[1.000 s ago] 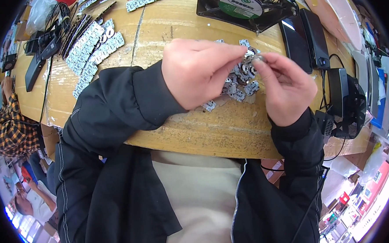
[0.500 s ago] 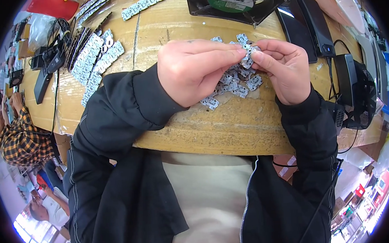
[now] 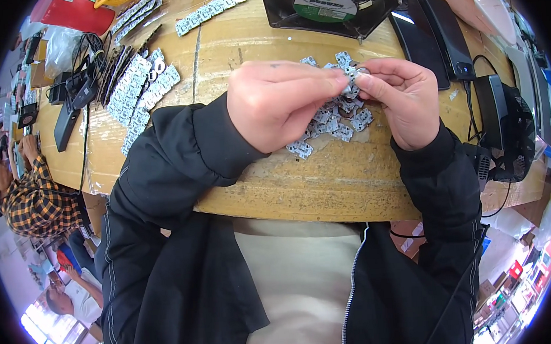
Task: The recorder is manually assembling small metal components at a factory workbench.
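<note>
Both of my hands meet over a pile of small white circuit boards (image 3: pixel 326 123) in the middle of the table. Thumb and fingers of my left hand (image 3: pixel 278 103) pinch a small circuit board (image 3: pixel 350 74) from the left. My right hand (image 3: pixel 404 100) grips the same piece from the right, thumb uppermost and fingers curled beneath. Finer detail of the held piece is covered by my fingertips. Loose boards lie scattered below and behind my hands, several of them overlapping.
Joined circuit board panels (image 3: pixel 131 86) lie at the left, with another strip (image 3: pixel 211 12) at the back. A black fan (image 3: pixel 332 7) stands behind the pile. Black devices (image 3: pixel 444 35) and cables are at the right. Adapters (image 3: pixel 67 124) and a person (image 3: pixel 37 197) are far left.
The whole view has shifted slightly. Both hands keep their pinch on the board, with only a tiny movement of the left fingers.
</note>
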The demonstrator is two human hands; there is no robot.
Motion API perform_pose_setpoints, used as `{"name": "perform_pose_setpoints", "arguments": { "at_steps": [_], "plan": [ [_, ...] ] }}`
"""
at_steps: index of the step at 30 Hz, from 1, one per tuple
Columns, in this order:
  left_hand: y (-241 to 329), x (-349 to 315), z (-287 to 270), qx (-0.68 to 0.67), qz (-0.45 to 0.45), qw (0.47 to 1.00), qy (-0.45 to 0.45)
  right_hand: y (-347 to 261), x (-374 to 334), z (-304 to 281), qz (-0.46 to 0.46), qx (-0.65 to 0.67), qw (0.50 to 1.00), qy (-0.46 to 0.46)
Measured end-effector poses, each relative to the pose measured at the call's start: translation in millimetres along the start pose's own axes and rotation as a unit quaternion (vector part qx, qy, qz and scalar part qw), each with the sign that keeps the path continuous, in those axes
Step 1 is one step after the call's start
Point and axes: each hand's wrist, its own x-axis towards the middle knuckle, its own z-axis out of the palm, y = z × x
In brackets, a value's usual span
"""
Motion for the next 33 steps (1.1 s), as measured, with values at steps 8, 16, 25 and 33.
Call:
{"name": "perform_pose_setpoints", "arguments": {
  "at_steps": [8,16,25,33],
  "plan": [
    [3,2,-3,-0.009,-0.056,0.998,0.022,-6,-1,-1,-0.007,-0.036,0.999,-0.015],
    [-5,8,-2,-0.072,-0.060,0.995,0.046,-21,-2,1,-0.230,-0.284,0.927,-0.088],
    [-4,1,-7,-0.104,-0.116,0.988,-0.008,-31,-5,-3,-0.243,-0.349,0.900,-0.099],
    [-8,-1,-2,-0.115,-0.077,0.990,0.030,-27,-3,-5,-0.281,-0.331,0.898,-0.077]
  ]
}}
